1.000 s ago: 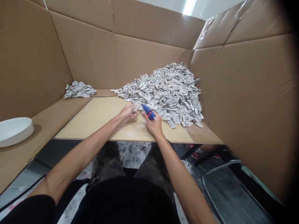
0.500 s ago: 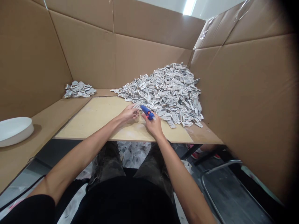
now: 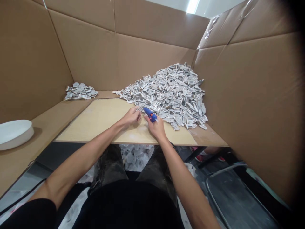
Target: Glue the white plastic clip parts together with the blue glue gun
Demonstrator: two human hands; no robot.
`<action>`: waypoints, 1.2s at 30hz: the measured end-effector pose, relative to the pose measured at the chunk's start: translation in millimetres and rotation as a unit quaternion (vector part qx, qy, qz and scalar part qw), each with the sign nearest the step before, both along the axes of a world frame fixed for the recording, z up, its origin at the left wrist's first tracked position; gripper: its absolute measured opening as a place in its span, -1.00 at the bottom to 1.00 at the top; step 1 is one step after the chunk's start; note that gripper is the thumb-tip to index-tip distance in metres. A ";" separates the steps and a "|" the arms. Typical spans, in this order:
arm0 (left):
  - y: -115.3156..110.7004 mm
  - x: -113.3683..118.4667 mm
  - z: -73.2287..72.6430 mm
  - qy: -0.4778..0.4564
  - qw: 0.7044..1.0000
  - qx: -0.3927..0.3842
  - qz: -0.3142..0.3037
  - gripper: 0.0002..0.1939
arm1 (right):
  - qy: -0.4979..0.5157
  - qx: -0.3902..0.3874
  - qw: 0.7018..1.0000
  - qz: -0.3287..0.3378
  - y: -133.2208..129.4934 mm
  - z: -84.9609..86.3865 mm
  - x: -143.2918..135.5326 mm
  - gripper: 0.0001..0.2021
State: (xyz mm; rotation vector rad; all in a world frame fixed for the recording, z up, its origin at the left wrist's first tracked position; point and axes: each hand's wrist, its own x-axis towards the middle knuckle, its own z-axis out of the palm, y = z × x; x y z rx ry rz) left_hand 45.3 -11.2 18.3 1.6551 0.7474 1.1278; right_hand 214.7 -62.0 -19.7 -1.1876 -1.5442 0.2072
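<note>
My right hand (image 3: 156, 128) is wrapped round a blue glue gun (image 3: 149, 113) with a pale stick jutting from its rear end. The gun's front points away from me, up and to the left. Just left of it, my left hand (image 3: 132, 116) has its fingers closed on a whitish slotted piece (image 3: 140, 108), which the fingers partly cover. The gun's tip is close to this piece; whether they touch I cannot tell. Behind both hands rises a big pile of similar slotted pieces (image 3: 166, 89).
A smaller heap of the pieces (image 3: 81, 91) lies at the back left. A white bowl (image 3: 15, 133) stands at the left on cardboard. Cardboard walls (image 3: 152, 57) enclose the pale board (image 3: 95, 124). Below right are a metal-framed chair (image 3: 235, 190) and another person's red shoes (image 3: 199, 158).
Both hands hold nearly the same pose, the glue gun still beside the slotted piece. The view has shifted very slightly.
</note>
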 end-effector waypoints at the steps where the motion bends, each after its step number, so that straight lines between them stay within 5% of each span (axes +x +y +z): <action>1: -0.1 0.1 0.3 0.002 1.000 0.003 0.001 -0.70 | 0.000 -0.001 1.000 -0.003 0.4 -0.5 0.2 -0.47; 20: -2.9 -1.6 -3.5 -0.007 1.000 0.029 -0.001 -0.70 | -0.015 -0.004 1.000 -0.008 -2.8 2.0 -0.6 -0.45; 27: 0.6 -5.5 -9.4 0.004 0.999 0.030 -0.029 -0.75 | -0.116 0.013 0.993 0.003 -6.2 -0.2 -2.8 -0.61; 36: -2.1 1.1 -5.6 -0.057 0.997 -0.042 -0.022 -0.78 | -0.176 0.026 0.981 -0.072 -10.0 2.7 -8.8 -0.80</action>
